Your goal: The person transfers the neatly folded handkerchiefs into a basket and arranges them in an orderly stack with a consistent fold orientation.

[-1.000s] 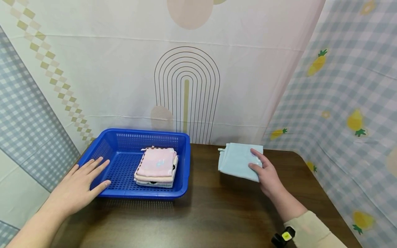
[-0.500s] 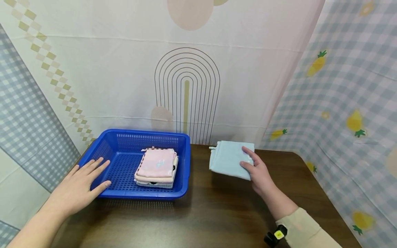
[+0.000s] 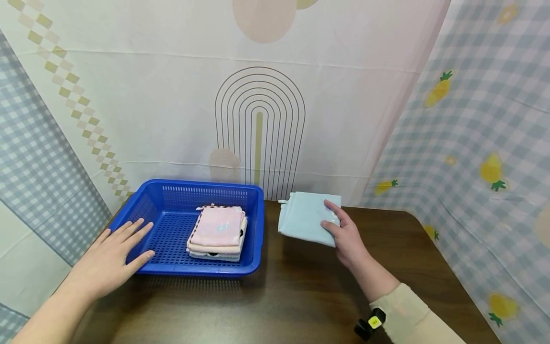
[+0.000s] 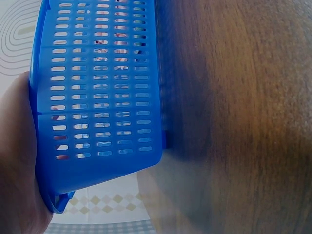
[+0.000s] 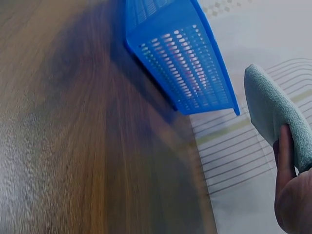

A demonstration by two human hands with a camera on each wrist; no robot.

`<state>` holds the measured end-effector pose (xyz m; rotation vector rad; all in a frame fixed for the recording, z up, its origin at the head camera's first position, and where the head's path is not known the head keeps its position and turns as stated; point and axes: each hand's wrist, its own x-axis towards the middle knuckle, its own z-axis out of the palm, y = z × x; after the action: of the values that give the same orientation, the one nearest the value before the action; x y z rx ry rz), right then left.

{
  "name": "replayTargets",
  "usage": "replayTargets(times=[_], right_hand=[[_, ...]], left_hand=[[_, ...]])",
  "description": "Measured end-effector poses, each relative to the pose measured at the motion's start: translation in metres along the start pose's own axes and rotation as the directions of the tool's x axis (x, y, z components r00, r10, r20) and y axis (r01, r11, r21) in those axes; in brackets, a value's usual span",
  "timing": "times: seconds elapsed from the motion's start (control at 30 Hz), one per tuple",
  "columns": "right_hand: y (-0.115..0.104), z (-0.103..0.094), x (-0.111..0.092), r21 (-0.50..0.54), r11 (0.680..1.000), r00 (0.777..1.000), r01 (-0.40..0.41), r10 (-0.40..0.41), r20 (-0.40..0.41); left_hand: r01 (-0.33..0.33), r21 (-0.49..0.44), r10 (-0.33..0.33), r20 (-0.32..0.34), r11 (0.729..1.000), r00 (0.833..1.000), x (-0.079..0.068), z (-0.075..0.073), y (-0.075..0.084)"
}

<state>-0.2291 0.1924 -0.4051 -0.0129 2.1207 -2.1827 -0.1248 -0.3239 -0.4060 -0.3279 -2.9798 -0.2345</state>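
Observation:
A folded light-blue towel (image 3: 307,217) with a small hanging loop is held above the table by my right hand (image 3: 350,239), which pinches its right edge, thumb on top and fingers underneath. The right wrist view shows the towel (image 5: 278,109) edge-on, raised to the right of the basket. My left hand (image 3: 107,258) rests on the left front rim of the blue plastic basket (image 3: 253,229), fingers straight and spread. Inside the basket, toward its right side, lies a neat stack of folded towels (image 3: 219,229), a pink one on top.
The dark wooden table (image 3: 215,306) stretches in front of the basket and to its right. A printed cloth (image 3: 343,119) hangs behind the table, with checked curtains (image 3: 481,157) along the right side and at left. A black wristband (image 3: 370,324) sits at the right sleeve.
My right hand has moved left toward the basket and slightly up, carrying the light-blue towel. The left hand, the basket and the stack have stayed where they were.

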Motion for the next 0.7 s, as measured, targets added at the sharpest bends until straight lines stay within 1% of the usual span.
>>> replayTargets(times=[0.17,0.37,0.5,0.7], right_hand=[[0.000,0.011,0.002,0.002,1.000,1.000,0.018,-0.018,0.013],[-0.001,0.026,0.004,0.024,0.999,0.999,0.021,-0.021,0.026],[-0.001,0.035,0.004,0.048,0.998,0.998,0.030,-0.033,0.052],[-0.001,0.047,0.004,0.054,0.998,0.994,0.035,-0.040,0.097]], left_hand=[[0.003,0.002,-0.003,-0.003,1.000,1.000,0.000,-0.001,0.001],[0.004,0.002,-0.004,-0.001,1.000,1.000,0.000,-0.002,0.002],[0.008,0.000,-0.008,0.004,1.000,1.000,0.000,-0.002,0.003],[0.008,0.004,-0.008,-0.002,1.000,1.000,0.000,-0.001,0.001]])
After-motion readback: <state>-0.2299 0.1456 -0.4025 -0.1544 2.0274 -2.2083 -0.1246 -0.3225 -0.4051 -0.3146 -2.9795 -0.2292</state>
